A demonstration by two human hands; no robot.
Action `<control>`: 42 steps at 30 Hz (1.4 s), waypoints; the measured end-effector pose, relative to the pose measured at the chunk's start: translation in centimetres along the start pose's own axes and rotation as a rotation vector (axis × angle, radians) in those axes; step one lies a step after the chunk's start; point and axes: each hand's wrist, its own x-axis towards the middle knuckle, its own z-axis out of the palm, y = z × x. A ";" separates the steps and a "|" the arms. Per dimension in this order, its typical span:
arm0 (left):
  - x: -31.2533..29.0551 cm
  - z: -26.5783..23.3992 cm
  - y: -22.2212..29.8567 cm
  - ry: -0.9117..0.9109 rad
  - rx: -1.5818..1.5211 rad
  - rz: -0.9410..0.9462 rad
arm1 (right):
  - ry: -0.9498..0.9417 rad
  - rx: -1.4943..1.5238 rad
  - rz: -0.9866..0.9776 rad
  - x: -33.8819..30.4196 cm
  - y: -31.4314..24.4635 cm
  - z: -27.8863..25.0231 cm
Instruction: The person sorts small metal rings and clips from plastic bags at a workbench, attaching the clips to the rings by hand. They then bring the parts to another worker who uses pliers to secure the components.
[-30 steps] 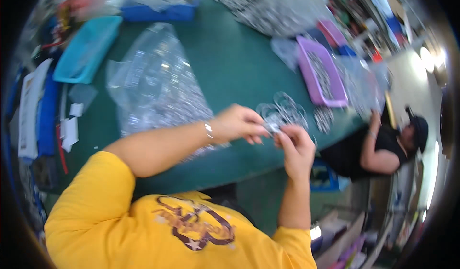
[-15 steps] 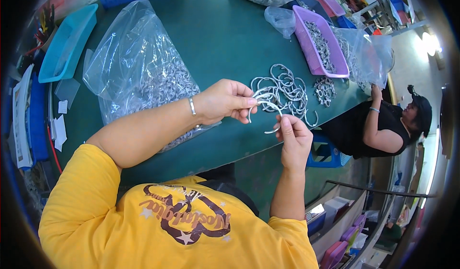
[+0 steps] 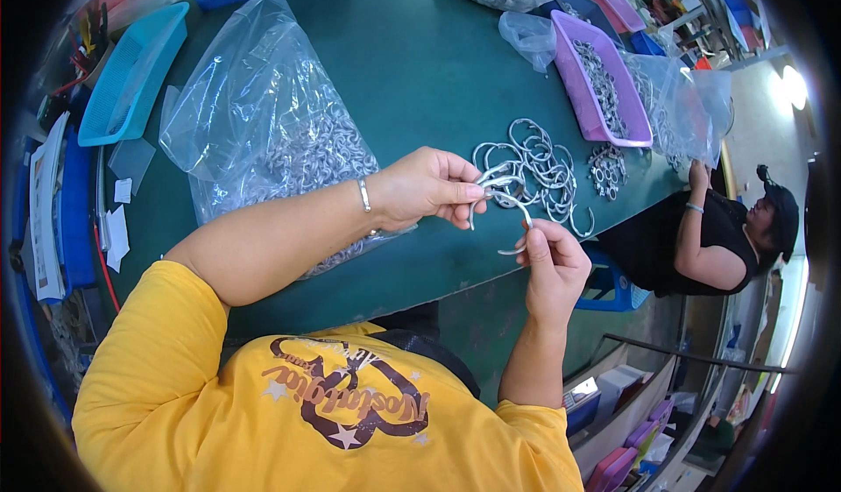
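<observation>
My left hand (image 3: 434, 191) pinches a few open, C-shaped silvery metal rings (image 3: 504, 180) between thumb and fingers, over the front part of the green table. Close by on its right, my right hand (image 3: 555, 266) is closed, thumb and fingertips on the free end of one curved ring, which spans the gap between both hands. How the rings meet inside the left fingertips is hidden. Just beyond the hands lies a loose heap of similar metal rings (image 3: 565, 176) on the table. Left of them, a large clear plastic bag (image 3: 254, 80) holds many small silvery metal pieces.
A purple basket (image 3: 632, 130) of small metal parts stands back right, with a small pile of metal rings (image 3: 607, 172) before it. At far left is a turquoise basket (image 3: 131, 71). A co-worker (image 3: 714, 238) sits at right, a hand at another clear bag (image 3: 688, 98).
The whole view has shifted slightly, so things sit a little farther right. Both hands keep their grips, and the ring between them has tilted a little.
</observation>
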 end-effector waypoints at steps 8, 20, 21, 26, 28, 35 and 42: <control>0.1 -0.3 -0.3 -0.014 0.028 0.037 | -0.016 -0.093 -0.153 -0.2 0.8 -0.4; -0.7 1.0 0.9 -0.011 0.223 -0.085 | 0.084 0.093 -0.007 -0.8 3.2 -0.5; -0.6 0.8 0.8 -0.045 0.196 -0.099 | 0.094 0.137 0.015 -0.7 3.5 -0.4; -0.4 0.1 -0.1 -0.109 0.140 -0.114 | 0.101 -0.231 -0.074 -0.9 5.1 -2.3; -0.4 0.0 -0.1 -0.091 0.151 -0.094 | 0.236 -0.552 -0.238 0.1 6.6 -4.9; -1.1 1.8 1.7 0.073 0.103 0.055 | 0.299 -1.142 -0.322 3.4 9.6 -14.5; -7.4 3.5 3.1 0.318 0.083 0.290 | 0.208 -0.878 -0.662 6.2 6.7 -7.9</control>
